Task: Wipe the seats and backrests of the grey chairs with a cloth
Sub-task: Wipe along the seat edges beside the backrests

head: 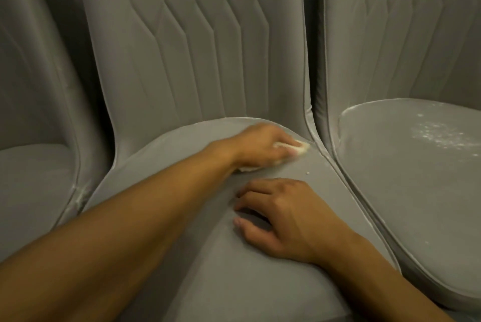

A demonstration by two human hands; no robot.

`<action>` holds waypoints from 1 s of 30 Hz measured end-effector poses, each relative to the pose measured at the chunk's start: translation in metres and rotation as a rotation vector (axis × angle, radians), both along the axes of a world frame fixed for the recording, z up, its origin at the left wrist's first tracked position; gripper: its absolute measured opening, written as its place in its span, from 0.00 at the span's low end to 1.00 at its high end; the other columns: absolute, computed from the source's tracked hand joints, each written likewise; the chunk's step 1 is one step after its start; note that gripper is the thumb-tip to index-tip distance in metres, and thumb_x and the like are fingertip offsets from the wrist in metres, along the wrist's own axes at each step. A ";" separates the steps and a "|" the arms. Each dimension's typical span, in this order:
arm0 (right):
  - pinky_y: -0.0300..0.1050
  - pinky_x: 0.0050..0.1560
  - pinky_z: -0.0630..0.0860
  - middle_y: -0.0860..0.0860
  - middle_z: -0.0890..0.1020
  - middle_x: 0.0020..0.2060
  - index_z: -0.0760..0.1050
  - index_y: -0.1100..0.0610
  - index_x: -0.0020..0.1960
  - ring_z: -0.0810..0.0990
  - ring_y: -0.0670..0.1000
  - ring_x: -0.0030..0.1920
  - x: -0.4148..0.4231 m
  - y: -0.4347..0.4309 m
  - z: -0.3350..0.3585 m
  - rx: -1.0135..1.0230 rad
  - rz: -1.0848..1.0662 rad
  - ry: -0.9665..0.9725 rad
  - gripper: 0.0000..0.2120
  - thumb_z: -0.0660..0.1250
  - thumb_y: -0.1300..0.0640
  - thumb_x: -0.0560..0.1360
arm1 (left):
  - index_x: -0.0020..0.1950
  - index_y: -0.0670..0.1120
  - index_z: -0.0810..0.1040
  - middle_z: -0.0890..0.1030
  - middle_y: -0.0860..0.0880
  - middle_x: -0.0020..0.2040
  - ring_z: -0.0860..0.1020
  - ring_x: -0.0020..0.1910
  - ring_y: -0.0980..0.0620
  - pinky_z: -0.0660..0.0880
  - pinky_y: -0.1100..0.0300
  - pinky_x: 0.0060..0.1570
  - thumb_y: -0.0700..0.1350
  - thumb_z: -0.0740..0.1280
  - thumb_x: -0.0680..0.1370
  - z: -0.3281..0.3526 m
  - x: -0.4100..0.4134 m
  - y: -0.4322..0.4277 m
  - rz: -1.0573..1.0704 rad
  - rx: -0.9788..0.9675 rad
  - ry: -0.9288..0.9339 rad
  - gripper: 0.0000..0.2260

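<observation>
- The left hand is motion-blurred. Its fingers appear curled over a pale cloth, holding it down on the seat.
- Most of the cloth is hidden under this hand. Only a light tip past the fingers and a strip below the wrist show, and its full shape cannot be made out.
- The cloth lies at the back right corner of the middle seat, just beside the seam where the seat meets the middle backrest.
- The left forearm crosses the seat from the lower left edge of the picture, which cuts it off there.
- The right hand holds nothing. Its fingers are loosely bent, with the fingertips and thumb resting on the middle seat, nearer the camera than the cloth.
- A small pale crumb lies on the seat between the two hands.
- The middle backrest is quilted with angled stitch lines, and its top is out of frame.
- The right chair seat carries white dust toward its back, and a whitish line follows its rim.
- Whitish marks also show on the stitching of the right backrest.
- The left chair seat is only partly in view, with faint white marks near its right rim.
</observation>
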State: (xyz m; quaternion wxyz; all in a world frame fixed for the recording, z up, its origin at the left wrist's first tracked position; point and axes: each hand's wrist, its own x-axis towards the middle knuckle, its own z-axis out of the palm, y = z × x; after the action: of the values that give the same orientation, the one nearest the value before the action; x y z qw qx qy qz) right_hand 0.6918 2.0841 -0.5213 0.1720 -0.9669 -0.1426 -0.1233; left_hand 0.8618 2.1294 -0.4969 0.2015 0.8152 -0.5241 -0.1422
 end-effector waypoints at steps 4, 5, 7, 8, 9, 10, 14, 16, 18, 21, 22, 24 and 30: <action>0.47 0.44 0.75 0.44 0.82 0.45 0.81 0.48 0.51 0.79 0.46 0.43 0.001 -0.001 0.002 0.008 0.004 0.004 0.17 0.58 0.40 0.78 | 0.67 0.57 0.81 0.81 0.57 0.65 0.78 0.62 0.58 0.71 0.61 0.63 0.58 0.68 0.81 0.017 -0.038 -0.042 -0.202 0.137 0.028 0.16; 0.47 0.44 0.74 0.44 0.82 0.45 0.81 0.48 0.51 0.79 0.46 0.43 0.001 -0.001 0.001 0.000 -0.002 0.006 0.17 0.58 0.40 0.78 | 0.67 0.56 0.81 0.81 0.56 0.65 0.78 0.61 0.57 0.72 0.61 0.63 0.57 0.68 0.81 0.019 -0.041 -0.046 -0.212 0.139 0.030 0.16; 0.47 0.47 0.75 0.44 0.84 0.47 0.81 0.49 0.52 0.80 0.46 0.46 0.000 -0.001 -0.001 0.013 -0.015 -0.009 0.16 0.59 0.41 0.78 | 0.67 0.55 0.81 0.82 0.56 0.64 0.79 0.59 0.59 0.73 0.60 0.64 0.56 0.69 0.81 0.016 -0.049 -0.048 -0.242 0.106 0.068 0.16; 0.47 0.49 0.75 0.45 0.84 0.49 0.82 0.49 0.53 0.81 0.47 0.48 -0.001 -0.001 -0.002 0.031 -0.022 -0.024 0.16 0.60 0.43 0.77 | 0.67 0.55 0.81 0.82 0.57 0.63 0.79 0.58 0.60 0.73 0.60 0.64 0.56 0.69 0.80 0.013 -0.055 -0.048 -0.268 0.089 0.083 0.16; 0.47 0.50 0.76 0.46 0.85 0.50 0.82 0.50 0.54 0.81 0.47 0.49 -0.001 -0.001 -0.003 0.051 -0.027 -0.035 0.15 0.61 0.44 0.77 | 0.67 0.56 0.81 0.83 0.57 0.62 0.79 0.57 0.61 0.74 0.62 0.63 0.55 0.69 0.80 0.012 -0.060 -0.046 -0.292 0.069 0.089 0.16; 0.47 0.51 0.76 0.46 0.85 0.50 0.82 0.50 0.54 0.81 0.47 0.50 -0.002 -0.001 -0.003 0.062 -0.028 -0.038 0.15 0.61 0.44 0.77 | 0.67 0.56 0.81 0.83 0.57 0.61 0.79 0.57 0.61 0.74 0.62 0.62 0.55 0.69 0.80 0.011 -0.062 -0.046 -0.303 0.047 0.089 0.16; 0.48 0.47 0.76 0.44 0.82 0.50 0.81 0.49 0.54 0.80 0.46 0.48 -0.002 -0.001 0.000 0.038 -0.011 0.009 0.16 0.59 0.42 0.78 | 0.68 0.62 0.79 0.81 0.59 0.62 0.77 0.58 0.62 0.74 0.57 0.63 0.60 0.66 0.80 0.015 -0.035 -0.022 -0.260 -0.017 -0.063 0.16; 0.46 0.48 0.77 0.42 0.81 0.53 0.80 0.47 0.56 0.80 0.45 0.50 -0.002 -0.002 0.000 0.029 -0.020 0.000 0.16 0.58 0.41 0.79 | 0.69 0.66 0.77 0.80 0.63 0.62 0.75 0.59 0.64 0.73 0.57 0.62 0.62 0.64 0.81 0.014 -0.010 0.008 -0.179 -0.008 -0.171 0.16; 0.45 0.49 0.76 0.41 0.80 0.54 0.80 0.46 0.56 0.80 0.44 0.51 -0.003 -0.002 0.000 0.011 -0.022 -0.016 0.15 0.59 0.42 0.79 | 0.69 0.68 0.75 0.76 0.70 0.55 0.74 0.59 0.63 0.70 0.61 0.59 0.63 0.62 0.81 0.011 0.013 0.046 -0.014 0.000 -0.224 0.16; 0.44 0.50 0.77 0.40 0.80 0.55 0.80 0.46 0.55 0.79 0.43 0.52 -0.002 -0.003 0.000 0.019 -0.018 -0.033 0.14 0.59 0.43 0.79 | 0.68 0.70 0.74 0.77 0.64 0.59 0.75 0.65 0.53 0.70 0.55 0.62 0.67 0.58 0.81 0.000 0.052 0.108 0.296 0.030 -0.323 0.17; 0.44 0.50 0.77 0.40 0.79 0.55 0.80 0.46 0.54 0.79 0.43 0.52 -0.002 -0.003 -0.001 0.020 -0.017 -0.037 0.13 0.59 0.43 0.79 | 0.67 0.71 0.74 0.78 0.59 0.65 0.76 0.66 0.49 0.71 0.52 0.64 0.69 0.55 0.81 -0.003 0.064 0.125 0.425 0.056 -0.339 0.18; 0.44 0.50 0.77 0.40 0.79 0.55 0.79 0.46 0.54 0.79 0.43 0.52 -0.001 -0.003 -0.001 0.015 -0.011 -0.033 0.13 0.59 0.43 0.79 | 0.65 0.66 0.77 0.79 0.48 0.67 0.77 0.64 0.41 0.72 0.48 0.63 0.68 0.52 0.82 -0.008 0.080 0.151 0.667 0.117 -0.379 0.19; 0.42 0.51 0.77 0.38 0.78 0.56 0.79 0.44 0.55 0.79 0.42 0.52 -0.001 -0.006 -0.004 -0.014 0.000 -0.030 0.12 0.60 0.41 0.79 | 0.60 0.46 0.82 0.80 0.40 0.59 0.79 0.56 0.36 0.74 0.47 0.56 0.59 0.51 0.86 -0.019 0.092 0.150 0.811 0.229 -0.508 0.24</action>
State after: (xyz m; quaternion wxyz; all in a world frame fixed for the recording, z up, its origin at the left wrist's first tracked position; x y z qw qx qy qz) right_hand 0.6911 2.0781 -0.5252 0.1629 -0.9662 -0.1459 -0.1367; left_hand 0.9540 2.2799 -0.5158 0.0155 0.9794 -0.1781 0.0943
